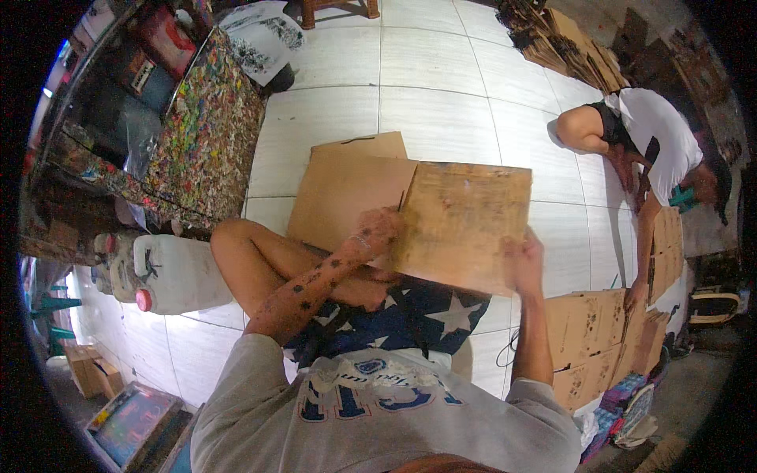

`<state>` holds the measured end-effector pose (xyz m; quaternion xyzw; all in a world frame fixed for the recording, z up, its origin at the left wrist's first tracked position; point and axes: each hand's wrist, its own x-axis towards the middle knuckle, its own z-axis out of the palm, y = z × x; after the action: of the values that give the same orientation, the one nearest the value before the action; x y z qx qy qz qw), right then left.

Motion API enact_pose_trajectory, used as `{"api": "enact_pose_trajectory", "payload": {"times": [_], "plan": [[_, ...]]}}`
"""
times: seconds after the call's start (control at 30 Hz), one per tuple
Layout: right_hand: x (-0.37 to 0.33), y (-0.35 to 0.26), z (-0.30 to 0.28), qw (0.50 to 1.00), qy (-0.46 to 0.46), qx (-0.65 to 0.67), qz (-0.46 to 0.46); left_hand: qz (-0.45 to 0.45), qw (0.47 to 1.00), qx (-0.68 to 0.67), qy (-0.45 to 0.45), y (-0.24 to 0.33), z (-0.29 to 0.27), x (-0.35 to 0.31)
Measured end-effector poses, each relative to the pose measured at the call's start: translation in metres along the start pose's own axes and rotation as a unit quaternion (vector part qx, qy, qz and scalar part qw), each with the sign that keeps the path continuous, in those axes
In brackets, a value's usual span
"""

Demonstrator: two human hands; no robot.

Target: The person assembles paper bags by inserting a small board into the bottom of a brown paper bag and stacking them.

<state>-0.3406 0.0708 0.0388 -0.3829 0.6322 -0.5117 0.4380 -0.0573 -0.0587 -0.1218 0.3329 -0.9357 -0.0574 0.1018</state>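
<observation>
A flat tan panel (pixel 467 225) with dark smears, perhaps thin wood, is held tilted over my lap. My right hand (pixel 523 262) grips its right edge. My left hand (pixel 380 232), its wrist and forearm spotted with dark stains, is closed at the panel's left edge. A short dark line shows just above those fingers; I cannot tell whether it is a slot or a thin object. Partly behind the panel and my left hand, brown cardboard sheets (pixel 343 193) lie on the floor in front of my crossed legs.
White tiles (pixel 434 102) cover the floor. At left are a paint-crusted bench (pixel 209 134) and plastic jerrycans (pixel 185 272). On the right, a crouching person (pixel 654 134) reaches toward printed cardboard pieces (pixel 583 331). Stacked cardboard (pixel 564 47) stands at far right; a framed panel (pixel 134 422) lies lower left.
</observation>
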Motion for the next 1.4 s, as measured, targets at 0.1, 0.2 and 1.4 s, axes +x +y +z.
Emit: {"api": "enact_pose_trajectory", "payload": {"times": [0.1, 0.2, 1.4], "plan": [[-0.003, 0.041, 0.041, 0.999, -0.019, -0.025, -0.005, 0.008, 0.999, -0.043, -0.006, 0.01, -0.014, 0.01], [0.011, 0.093, 0.092, 0.975, 0.009, -0.201, -0.098, -0.005, 0.993, -0.113, -0.022, 0.025, -0.044, 0.018], [0.047, -0.099, 0.226, 0.866, -0.171, 0.462, -0.082, 0.069, 0.837, -0.54, 0.044, 0.08, -0.219, -0.114]]}}
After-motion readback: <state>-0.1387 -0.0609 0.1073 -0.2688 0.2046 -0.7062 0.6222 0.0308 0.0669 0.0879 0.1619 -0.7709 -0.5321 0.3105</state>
